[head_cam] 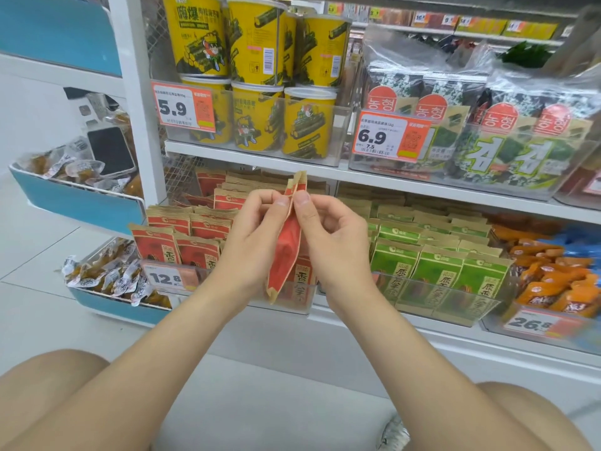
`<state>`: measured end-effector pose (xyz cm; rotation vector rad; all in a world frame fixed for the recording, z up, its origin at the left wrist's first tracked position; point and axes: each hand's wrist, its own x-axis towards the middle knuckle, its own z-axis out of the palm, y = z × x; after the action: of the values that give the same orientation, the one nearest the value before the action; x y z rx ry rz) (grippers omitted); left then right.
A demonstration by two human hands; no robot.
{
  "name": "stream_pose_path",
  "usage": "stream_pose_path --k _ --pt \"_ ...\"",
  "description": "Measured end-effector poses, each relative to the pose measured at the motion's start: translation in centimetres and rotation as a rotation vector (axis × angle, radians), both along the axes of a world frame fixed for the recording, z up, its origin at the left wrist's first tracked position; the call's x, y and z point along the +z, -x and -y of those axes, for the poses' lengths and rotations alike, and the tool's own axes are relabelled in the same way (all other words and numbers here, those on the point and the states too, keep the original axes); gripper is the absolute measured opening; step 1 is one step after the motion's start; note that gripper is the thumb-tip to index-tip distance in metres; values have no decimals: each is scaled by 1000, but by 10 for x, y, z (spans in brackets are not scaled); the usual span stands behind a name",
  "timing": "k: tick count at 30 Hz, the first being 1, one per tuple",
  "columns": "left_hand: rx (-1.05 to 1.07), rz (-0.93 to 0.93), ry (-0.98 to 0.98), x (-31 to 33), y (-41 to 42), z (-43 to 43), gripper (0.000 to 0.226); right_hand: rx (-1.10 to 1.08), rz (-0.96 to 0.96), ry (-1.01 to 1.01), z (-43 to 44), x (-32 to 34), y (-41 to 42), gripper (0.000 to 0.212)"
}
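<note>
Left hand (253, 239) fingers (276, 203) and thumb curled, pinching the top of a red packet (287, 249) from its left face; right hand (335, 239) does the same from the right face, thumb tip pressed near the packet's top seam, other fingers curled below. Both hands grip the packet, nothing else in either. Packet is seen edge-on, upright with a slight tilt, its brown top seam poking up above the fingertips and its bottom corner hanging lower left. It is held in the air, off the shelf, in front of the left part of the lower shelf (357, 323) and above its front edge. Right behind it, rows of matching red packets (162, 245) stand at the left end of that shelf, with a 12.8 price tag (166, 278) at the front edge. Green packets (422, 275) stand in rows just right of the red ones, mid-shelf; orange packets (553, 281) lie toward the right end, with a 26.8 price tag (533, 323) in front of them. On the upper shelf (260, 154), yellow tubs (257, 122) are stacked two high at the left end behind a 5.9 price tag (182, 107); seaweed packs (507, 138) sit to their right with a 6.9 price tag (387, 136). Blue side bins (97, 216) left of the shelf unit hold small wrapped snacks (107, 275). Bare knees show at the bottom corners of the view.
</note>
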<state>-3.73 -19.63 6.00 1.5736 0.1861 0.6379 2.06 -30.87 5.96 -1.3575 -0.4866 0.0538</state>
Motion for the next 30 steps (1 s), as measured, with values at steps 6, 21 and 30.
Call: stream_pose_path --k 6,21,30 --pt "-152 -11 174 3 11 10 30 75 -113 -11 -9 -1 7 14" --pt "-237 -54 418 4 19 1 24 81 -54 47 -9 -2 8 16" --pt "-236 -70 411 7 23 0 25 134 -19 82 -1 3 9 5"
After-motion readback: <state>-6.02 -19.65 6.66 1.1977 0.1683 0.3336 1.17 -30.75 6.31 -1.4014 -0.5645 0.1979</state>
